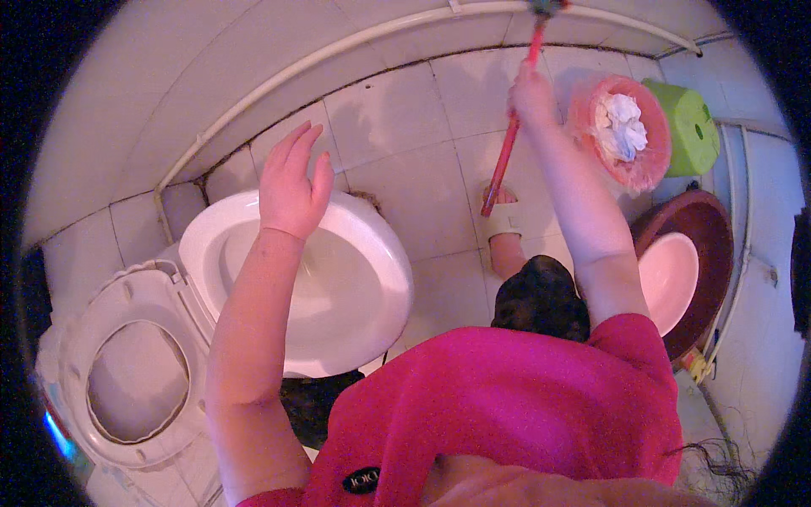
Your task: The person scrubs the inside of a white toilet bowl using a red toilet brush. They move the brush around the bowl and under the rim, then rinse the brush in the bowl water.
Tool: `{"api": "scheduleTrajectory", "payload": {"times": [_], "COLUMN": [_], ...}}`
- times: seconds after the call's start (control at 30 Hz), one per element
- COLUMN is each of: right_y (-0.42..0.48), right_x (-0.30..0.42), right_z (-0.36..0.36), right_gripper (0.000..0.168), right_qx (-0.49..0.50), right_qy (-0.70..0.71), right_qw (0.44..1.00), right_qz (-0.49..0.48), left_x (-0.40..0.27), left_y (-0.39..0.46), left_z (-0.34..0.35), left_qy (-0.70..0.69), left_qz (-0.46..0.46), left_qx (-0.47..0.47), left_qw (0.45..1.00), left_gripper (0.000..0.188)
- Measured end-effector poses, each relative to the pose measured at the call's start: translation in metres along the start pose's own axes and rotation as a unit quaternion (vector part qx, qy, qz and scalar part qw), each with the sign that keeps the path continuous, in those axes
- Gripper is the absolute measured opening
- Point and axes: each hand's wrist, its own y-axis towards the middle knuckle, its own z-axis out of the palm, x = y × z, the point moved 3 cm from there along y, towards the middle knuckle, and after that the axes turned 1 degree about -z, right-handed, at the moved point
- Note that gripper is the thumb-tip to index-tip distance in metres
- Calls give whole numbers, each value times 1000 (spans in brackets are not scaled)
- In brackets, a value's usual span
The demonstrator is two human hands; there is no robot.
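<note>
My right hand (532,98) is closed around the red handle of a long tool (504,158), whose dark greenish head (548,6) lies at the top edge of the view, partly cut off; its kind cannot be told. The lower end of the handle hangs over my sandalled foot (505,218). My left hand (293,180) is held above the near rim area of a white toilet bowl (380,272), fingers apart, holding nothing. The raised toilet seat and lid (136,380) stand at the left of the bowl.
At the right are a pink bin (656,142) lined with plastic and holding crumpled paper, a green plastic stool (697,130), and a dark red basin (716,253) with a pink basin (671,279) in it. A white pipe (285,76) runs along the wall.
</note>
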Motion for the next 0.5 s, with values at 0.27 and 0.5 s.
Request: {"api": "scheduleTrajectory", "payload": {"times": [0.27,0.5], "right_y": [-68,-64], "right_x": [-7,-54], "right_z": [103,58], "right_gripper": [53,39], "right_qx": [215,286], "right_qy": [-277,-339], "right_qw": [923,875], "right_qz": [-158,-193], "left_x": [6,2], "left_y": [-1,2], "left_z": [5,3], "left_qy": [13,-1], "left_qz": [0,-1], "left_qx": [4,1], "left_qw": [1000,1000], "left_gripper": [36,35]}}
